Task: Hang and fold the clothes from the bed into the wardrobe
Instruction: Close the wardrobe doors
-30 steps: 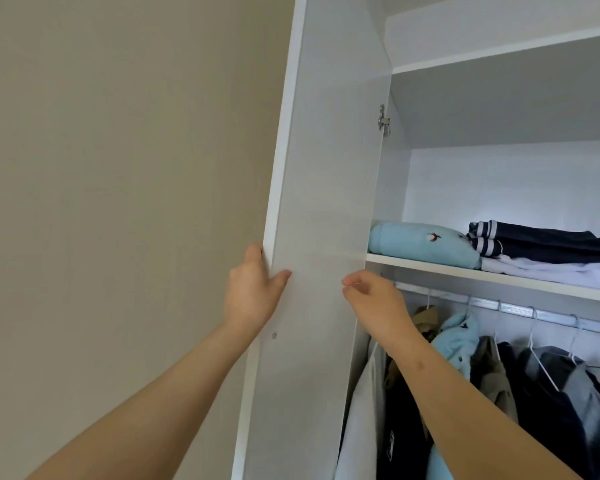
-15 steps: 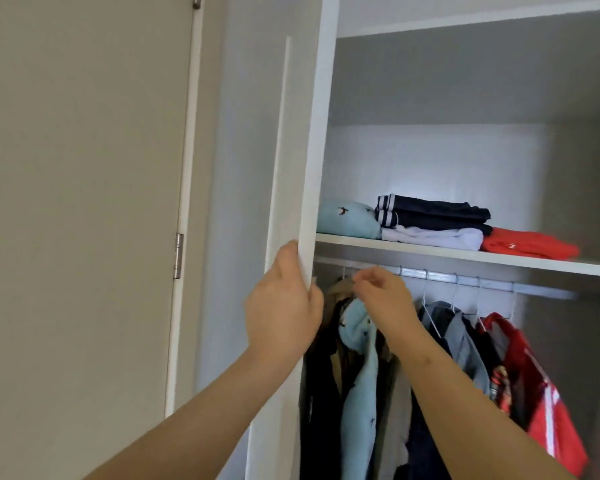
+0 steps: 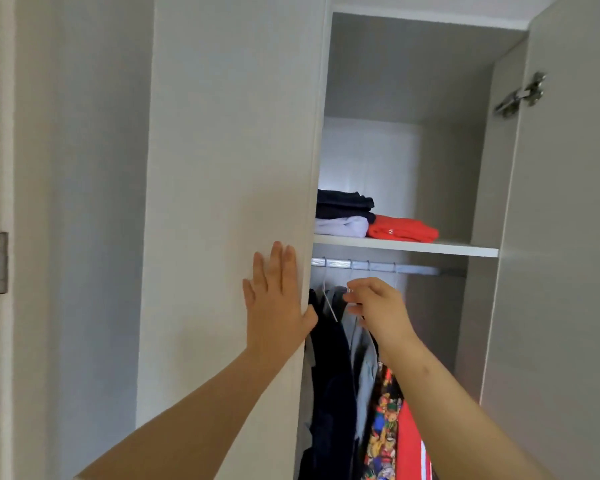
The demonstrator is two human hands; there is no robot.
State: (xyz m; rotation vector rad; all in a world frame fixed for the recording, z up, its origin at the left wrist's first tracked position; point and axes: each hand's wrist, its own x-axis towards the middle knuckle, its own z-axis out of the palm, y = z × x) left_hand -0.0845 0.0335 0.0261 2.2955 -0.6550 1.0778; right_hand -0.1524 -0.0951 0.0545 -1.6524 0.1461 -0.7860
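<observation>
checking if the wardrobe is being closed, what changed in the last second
The left hand let go of the edge of the left door and now presses flat on its front; the door has swung toward shut, hiding the light blue folded garment. The right hand stays curled in front of the hanging clothes under the rail. The folded clothes on the shelf have not moved.

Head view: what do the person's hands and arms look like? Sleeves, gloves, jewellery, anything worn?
Nothing worn is in view. The left hand and right hand have no gloves, and no rings show on the visible fingers. The left forearm and right forearm are uncovered down to the frame's bottom edge: no sleeve, cuff, watch or bracelet.
</observation>
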